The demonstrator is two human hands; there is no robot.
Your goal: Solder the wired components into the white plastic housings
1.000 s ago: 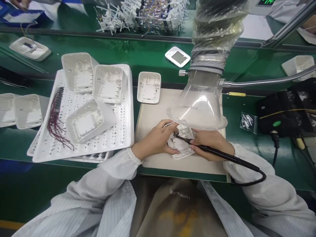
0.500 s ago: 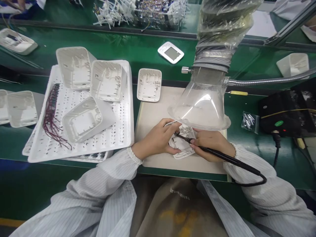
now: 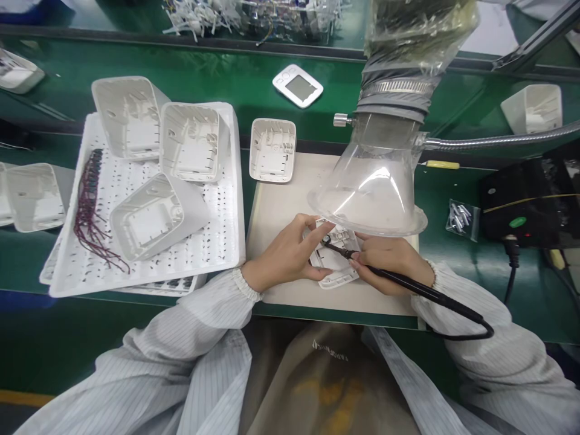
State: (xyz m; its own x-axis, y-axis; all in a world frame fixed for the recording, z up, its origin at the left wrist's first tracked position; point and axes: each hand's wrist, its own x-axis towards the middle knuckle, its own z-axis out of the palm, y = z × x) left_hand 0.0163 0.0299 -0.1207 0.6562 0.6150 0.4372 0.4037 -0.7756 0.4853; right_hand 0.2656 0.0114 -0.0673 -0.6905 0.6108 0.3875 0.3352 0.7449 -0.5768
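Observation:
A shallow white plastic housing (image 3: pixel 336 277) lies on the beige work mat (image 3: pixel 281 211), under the clear fume hood. My left hand (image 3: pixel 294 248) grips its left edge between thumb and fingers. In my right hand (image 3: pixel 392 263) is a black soldering iron (image 3: pixel 408 287), held like a pen. The iron's tip meets a small round part (image 3: pixel 325 240) near the housing's upper left, close to my left fingertips. My right fingers also rest near the housing's right side. Fingers and hood hide parts of the housing.
The clear fume hood (image 3: pixel 371 193) hangs low over my hands. At left, a white tray (image 3: pixel 222 241) bears several deep white housings and dark red wires (image 3: pixel 90 211). Another housing (image 3: pixel 272 150) and a display unit (image 3: pixel 298 86) lie ahead. A black box (image 3: pixel 521 199) stands right.
The view has shifted slightly. Both hands keep their grips, and the iron's tip stays at the same spot on the housing. A person's hand at the top left has gone out of view.

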